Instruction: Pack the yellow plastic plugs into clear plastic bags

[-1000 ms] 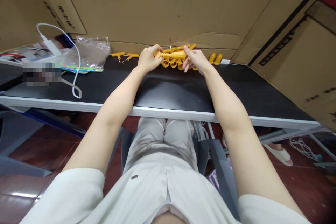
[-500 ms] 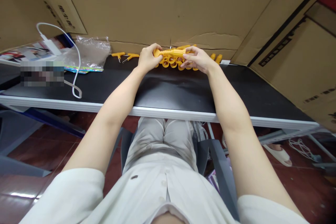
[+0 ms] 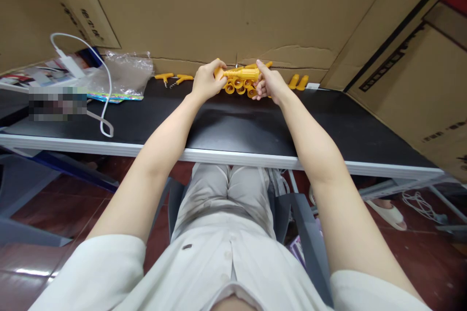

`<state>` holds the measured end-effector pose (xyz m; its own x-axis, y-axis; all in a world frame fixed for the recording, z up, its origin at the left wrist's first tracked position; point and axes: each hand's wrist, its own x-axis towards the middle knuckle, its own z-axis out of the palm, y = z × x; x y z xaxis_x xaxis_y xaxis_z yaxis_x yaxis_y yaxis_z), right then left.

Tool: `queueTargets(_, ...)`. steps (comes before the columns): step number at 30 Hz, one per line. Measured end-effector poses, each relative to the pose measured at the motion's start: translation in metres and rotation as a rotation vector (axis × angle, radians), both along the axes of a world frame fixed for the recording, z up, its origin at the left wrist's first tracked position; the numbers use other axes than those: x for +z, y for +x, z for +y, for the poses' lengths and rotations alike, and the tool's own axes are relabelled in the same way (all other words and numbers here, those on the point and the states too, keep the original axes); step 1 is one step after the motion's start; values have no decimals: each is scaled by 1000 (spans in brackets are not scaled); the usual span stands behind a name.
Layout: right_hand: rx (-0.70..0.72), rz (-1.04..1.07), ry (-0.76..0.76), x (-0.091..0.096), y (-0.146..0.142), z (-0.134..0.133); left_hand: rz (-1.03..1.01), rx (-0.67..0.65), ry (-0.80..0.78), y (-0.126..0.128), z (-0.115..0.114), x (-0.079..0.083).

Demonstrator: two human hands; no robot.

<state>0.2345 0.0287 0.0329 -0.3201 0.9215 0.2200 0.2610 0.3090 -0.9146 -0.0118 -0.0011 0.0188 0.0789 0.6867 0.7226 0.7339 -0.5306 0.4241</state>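
My left hand is closed around the T-shaped handle of a yellow plastic corkscrew, held level above the table. A ribbed yellow sheath covers its far end and points right. At that end is my right hand, with its thumb raised and its fingers loosely bent below, apart from the thumb. The sheath's tip meets the inner side of this hand; the exact contact is hidden. Beneath lie several yellow sheaths, their round open ends facing me. Some are partly covered by my hands.
Two yellow corkscrews with bare metal spirals lie left of my hands. Two yellow sheaths stand to the right. A clear plastic bag and a white cable occupy the table's left side. Cardboard walls the back.
My right hand has turned and shifted slightly left. Its thumb and fingers have come off the sheath's sides, and the thumb now points up. My left hand keeps hold of the handle.
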Motion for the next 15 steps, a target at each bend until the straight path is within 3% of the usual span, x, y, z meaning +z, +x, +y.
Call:
queueTargets(6,-17,-2,-65,-3,2,2,-1,-1,-45,-2,5,-2)
queueTargets(12,3,-70,-212,10,8,-11,-13,15,-27,-5,9,-4)
queueTargets(15,32,-5,-154,15,11,-21,-9,10,-33,-6,11,-5)
